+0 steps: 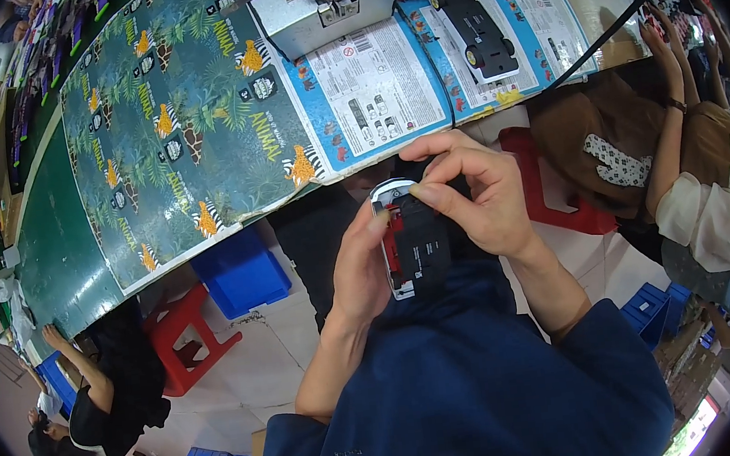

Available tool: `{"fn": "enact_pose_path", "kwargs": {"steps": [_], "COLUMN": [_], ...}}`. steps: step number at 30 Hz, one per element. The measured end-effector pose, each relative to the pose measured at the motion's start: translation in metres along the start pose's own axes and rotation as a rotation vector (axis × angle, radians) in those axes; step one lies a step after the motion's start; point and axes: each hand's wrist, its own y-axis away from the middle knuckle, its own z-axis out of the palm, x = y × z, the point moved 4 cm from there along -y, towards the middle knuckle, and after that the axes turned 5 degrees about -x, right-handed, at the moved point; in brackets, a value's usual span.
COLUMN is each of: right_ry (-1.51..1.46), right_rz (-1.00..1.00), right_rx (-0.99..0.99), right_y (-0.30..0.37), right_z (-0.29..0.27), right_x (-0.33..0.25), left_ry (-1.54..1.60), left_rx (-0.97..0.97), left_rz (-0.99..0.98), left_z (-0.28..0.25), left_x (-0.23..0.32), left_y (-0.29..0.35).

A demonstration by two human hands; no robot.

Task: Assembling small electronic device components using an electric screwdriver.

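Observation:
A toy car (pixel 421 249) is held over my lap, just in front of the table edge, its black underside facing up. A white and silver shell rim and a strip of red show along its left side and far end. My left hand (pixel 357 269) grips it by the left side, the thumb lying near the far end. With thumb and fingers bent together, my right hand (pixel 488 197) pinches at the far right corner. Whether a small part sits between those fingertips is hidden.
A metal press-like fixture (pixel 329 14) stands on the table, which is covered with printed sheets (pixel 187 140). To its right lies another black car base (pixel 474 34), with a black cable (pixel 603 41) nearby. Red stools (pixel 185 340), a blue bin (pixel 241 275) and seated co-workers flank me.

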Motion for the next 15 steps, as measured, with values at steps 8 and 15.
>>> {"fn": "enact_pose_path", "kwargs": {"steps": [8,15], "right_ry": [0.114,0.136], "right_rz": [-0.046,-0.057], "right_rx": [0.023,0.079], "right_y": [-0.002,0.001], "right_z": [0.008,0.008], "right_x": [0.003,0.008], "left_ry": [0.052,-0.163], "left_rx": [-0.076,-0.038], "left_rz": [0.044,0.015], "left_z": [0.015,0.013], "left_x": [0.006,0.005], "left_y": [0.001,0.001]}}
